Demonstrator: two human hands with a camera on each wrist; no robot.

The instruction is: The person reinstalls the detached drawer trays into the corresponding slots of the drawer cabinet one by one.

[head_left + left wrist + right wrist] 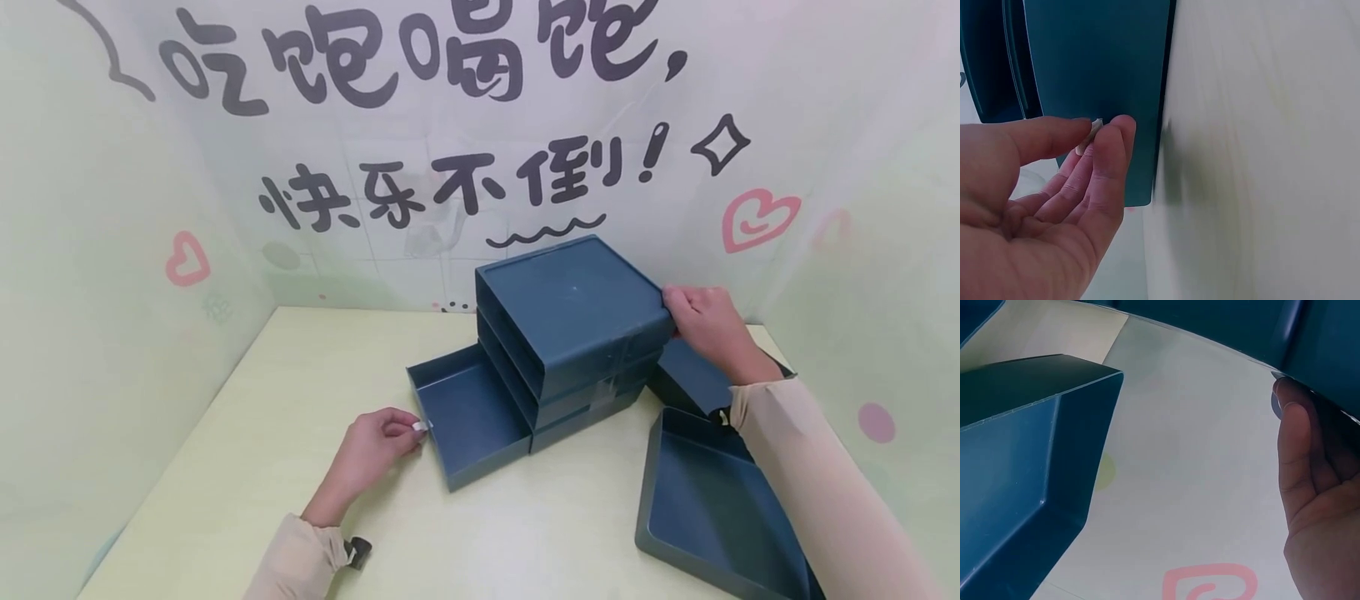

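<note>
A dark blue drawer unit [577, 304] stands on the table with open slots facing left. Its lowest drawer [472, 412] is pulled partway out and its inside is bare. My left hand [378, 446] pinches the small white knob [419, 426] on that drawer's front between thumb and fingers; the left wrist view shows the knob [1089, 136] close up against the drawer front [1100, 69]. With my right hand [705, 321] I grip the unit's right edge near its top corner, the thumb near the top. In the right wrist view the fingertips are partly hidden beneath the unit.
A loose blue drawer [720, 492] lies at the right front, open side up, partly behind my right sleeve. Another blue drawer [693, 375] sits behind it, beside the unit. Printed walls [420, 275] enclose the pale yellow tabletop [300, 375] at the back and sides.
</note>
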